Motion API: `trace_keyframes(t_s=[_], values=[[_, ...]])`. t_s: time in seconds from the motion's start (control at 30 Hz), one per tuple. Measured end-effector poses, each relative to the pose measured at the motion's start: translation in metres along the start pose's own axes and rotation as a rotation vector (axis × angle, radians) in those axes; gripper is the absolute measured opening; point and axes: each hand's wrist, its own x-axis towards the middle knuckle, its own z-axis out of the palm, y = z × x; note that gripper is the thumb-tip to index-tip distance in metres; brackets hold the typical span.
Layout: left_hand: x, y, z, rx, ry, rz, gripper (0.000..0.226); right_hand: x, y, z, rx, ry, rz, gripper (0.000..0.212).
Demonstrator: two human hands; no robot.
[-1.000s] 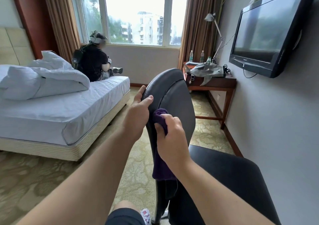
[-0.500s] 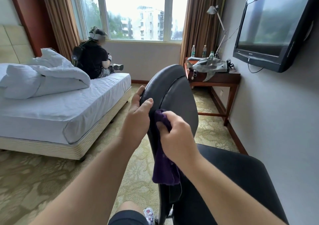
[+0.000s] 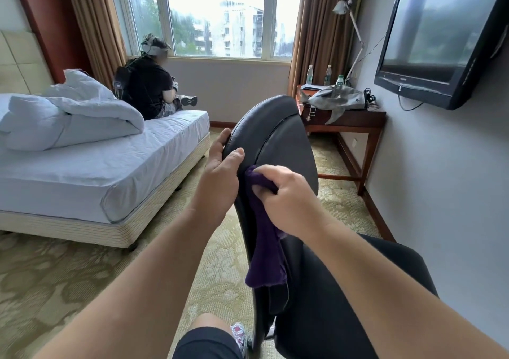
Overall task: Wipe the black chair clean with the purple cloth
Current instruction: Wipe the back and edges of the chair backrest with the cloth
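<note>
The black chair (image 3: pixel 278 135) stands right in front of me, its tall backrest turned edge-on and its seat at the lower right. My left hand (image 3: pixel 220 176) grips the backrest's left edge near the top, thumb on the front face. My right hand (image 3: pixel 286 199) is closed on the purple cloth (image 3: pixel 265 248) and presses its top bunch against the backrest, just right of my left hand. The rest of the cloth hangs down along the backrest's edge.
A bed (image 3: pixel 115 165) with a white duvet fills the left, and a person sits on its far end. A wooden desk (image 3: pixel 347 121) with bottles and a grey bag stands behind the chair. A TV (image 3: pixel 440 39) hangs on the right wall. Patterned carpet lies between.
My right hand with the cloth has shifted slightly up the backrest, closer to my left hand. My left hand keeps its grip on the backrest's edge. The view has tilted a little.
</note>
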Motion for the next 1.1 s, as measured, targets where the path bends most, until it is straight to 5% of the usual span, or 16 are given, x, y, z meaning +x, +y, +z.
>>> trace_keyframes(t_s=[0.07, 0.3, 0.53, 0.73, 0.93, 1.1], values=[[0.001, 0.0, 0.002, -0.009, -0.007, -0.004, 0.049, -0.004, 0.011, -0.007, -0.001, -0.029, -0.047, 0.024], [0.003, 0.0, 0.001, -0.036, -0.013, -0.032, 0.048, 0.004, 0.019, -0.027, -0.003, 0.317, -0.027, 0.026], [0.004, -0.004, -0.001, -0.053, -0.027, -0.029, 0.05, -0.014, -0.009, 0.019, -0.108, 0.197, -0.013, 0.029], [0.005, -0.004, -0.002, -0.025, -0.023, -0.025, 0.05, -0.034, 0.005, 0.018, -0.104, 0.116, -0.195, 0.02], [0.005, -0.003, 0.002, -0.024, -0.02, -0.022, 0.049, -0.026, 0.013, 0.01, -0.004, 0.347, -0.093, 0.014], [0.004, -0.003, 0.0, -0.044, -0.018, -0.039, 0.049, -0.029, -0.003, 0.04, 0.066, 0.309, -0.095, 0.017]])
